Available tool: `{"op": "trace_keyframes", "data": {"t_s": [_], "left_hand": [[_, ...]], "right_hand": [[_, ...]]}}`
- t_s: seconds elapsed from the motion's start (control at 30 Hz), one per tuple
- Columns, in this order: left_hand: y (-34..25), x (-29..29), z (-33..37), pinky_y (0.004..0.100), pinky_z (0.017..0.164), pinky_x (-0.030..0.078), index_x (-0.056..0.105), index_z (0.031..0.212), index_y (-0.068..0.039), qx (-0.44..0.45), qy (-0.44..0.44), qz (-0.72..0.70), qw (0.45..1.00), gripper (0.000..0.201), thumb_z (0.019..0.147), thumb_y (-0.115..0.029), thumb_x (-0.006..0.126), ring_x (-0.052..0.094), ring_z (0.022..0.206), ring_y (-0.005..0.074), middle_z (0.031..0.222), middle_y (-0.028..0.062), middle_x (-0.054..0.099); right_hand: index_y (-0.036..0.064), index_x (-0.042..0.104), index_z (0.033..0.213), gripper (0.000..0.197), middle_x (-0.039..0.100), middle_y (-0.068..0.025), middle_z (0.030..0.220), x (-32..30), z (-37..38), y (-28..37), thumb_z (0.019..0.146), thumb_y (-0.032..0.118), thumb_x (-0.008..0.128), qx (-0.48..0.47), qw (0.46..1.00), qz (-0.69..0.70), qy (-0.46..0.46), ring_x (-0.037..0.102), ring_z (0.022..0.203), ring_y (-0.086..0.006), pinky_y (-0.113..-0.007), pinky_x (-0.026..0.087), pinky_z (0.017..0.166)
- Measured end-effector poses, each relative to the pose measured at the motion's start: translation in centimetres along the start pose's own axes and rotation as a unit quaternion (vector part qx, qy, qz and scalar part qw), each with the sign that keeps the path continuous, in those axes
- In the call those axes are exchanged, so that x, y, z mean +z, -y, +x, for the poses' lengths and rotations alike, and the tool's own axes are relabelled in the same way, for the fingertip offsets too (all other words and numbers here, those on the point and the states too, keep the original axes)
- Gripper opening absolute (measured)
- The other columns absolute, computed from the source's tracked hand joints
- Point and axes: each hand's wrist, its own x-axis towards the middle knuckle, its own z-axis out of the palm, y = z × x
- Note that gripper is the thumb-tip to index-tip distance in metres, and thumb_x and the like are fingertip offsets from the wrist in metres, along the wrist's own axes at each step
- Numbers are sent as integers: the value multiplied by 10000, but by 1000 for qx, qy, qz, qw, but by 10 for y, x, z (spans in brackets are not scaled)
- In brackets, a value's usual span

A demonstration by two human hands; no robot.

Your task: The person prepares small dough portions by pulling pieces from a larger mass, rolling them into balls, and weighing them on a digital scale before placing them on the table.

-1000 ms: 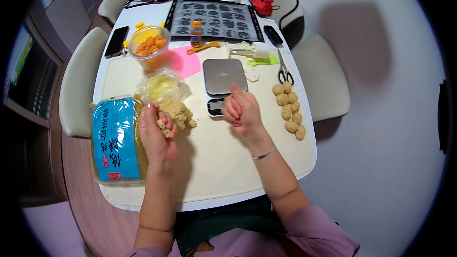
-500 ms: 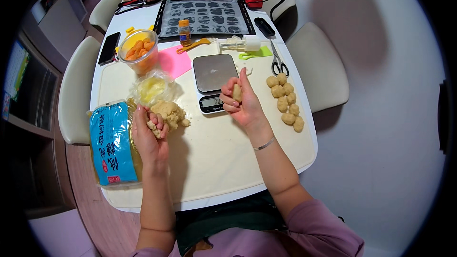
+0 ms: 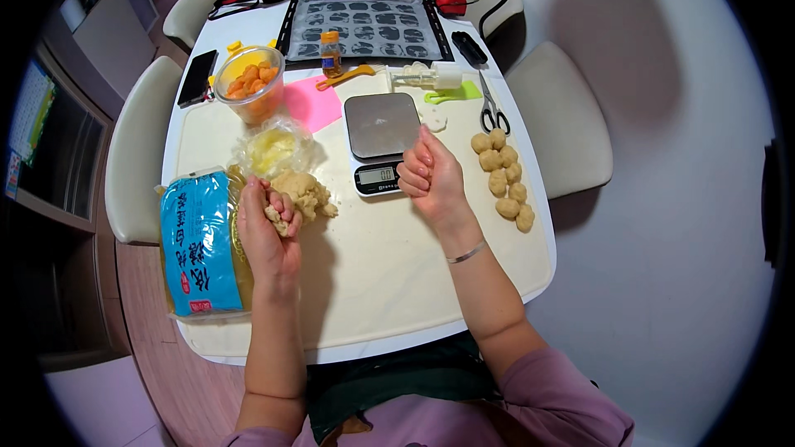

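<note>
My left hand [image 3: 272, 236] is curled round a crumbly lump of dough [image 3: 278, 220], part of which shows between the fingers. Right beside it lies the larger mound of pale dough [image 3: 300, 192]. My right hand [image 3: 432, 174] is closed in a fist just right of the scale's display; the small dough piece seen in it a moment earlier is hidden by the fingers. The kitchen scale [image 3: 383, 126] has a bare steel plate. Several dough balls [image 3: 497, 172] stand in a double row near the mat's right edge.
A blue-labelled bag [image 3: 199, 240] lies at the left, below a plastic bag with yellow contents [image 3: 273, 149]. A tub of orange pieces [image 3: 251, 83], a small bottle [image 3: 330, 54], scissors [image 3: 493, 108] and a lined baking tray [image 3: 364, 62] sit farther back.
The fingers of my right hand have folded over the small dough piece, and its thumb has come down. My left hand keeps its lump. The whole view has shifted slightly.
</note>
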Motion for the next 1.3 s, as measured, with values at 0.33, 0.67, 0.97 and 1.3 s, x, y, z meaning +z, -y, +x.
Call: {"op": "trace_keyframes", "data": {"t_s": [0.33, 0.67, 0.97, 1.3], "left_hand": [[-2, -3, 2, 189, 372, 289, 490, 886, -90, -2, 9, -19, 1000, 182, 944, -261, 503, 400, 519, 74, 615, -9, 423], [-2, 3, -2, 160, 342, 266, 497, 874, -108, -23, -10, -28, 999, 171, 945, -262, 511, 368, 506, 53, 608, -21, 392], [-3, -1, -1, 178, 363, 270, 490, 883, -85, -23, 16, -29, 999, 181, 947, -254, 501, 386, 517, 68, 613, -9, 409], [0, -1, -5, 205, 370, 300, 511, 971, -75, -51, 71, -30, 996, 274, 970, -320, 387, 388, 546, 94, 652, 15, 413]], "right_hand": [[12, 536, 1043, 405, 563, -76, 817, -7, 6, 2, 975, 388, 401, 39, 990, 81, 105, 542, 632, -138, -213, 438, 463], [-18, 601, 1084, 231, 605, -78, 830, 15, 1, -5, 892, 110, 595, 46, 989, -130, -53, 422, 537, -24, -120, 275, 371], [93, 382, 502, 582, 372, -3, 467, 43, -14, 0, 910, 488, 507, -53, 972, -215, -75, 293, 367, -72, -204, 170, 342], [-20, 526, 900, 95, 550, -119, 922, 47, -132, 43, 912, 60, 477, -231, 849, -367, -301, 606, 859, -191, -266, 500, 765]]}}
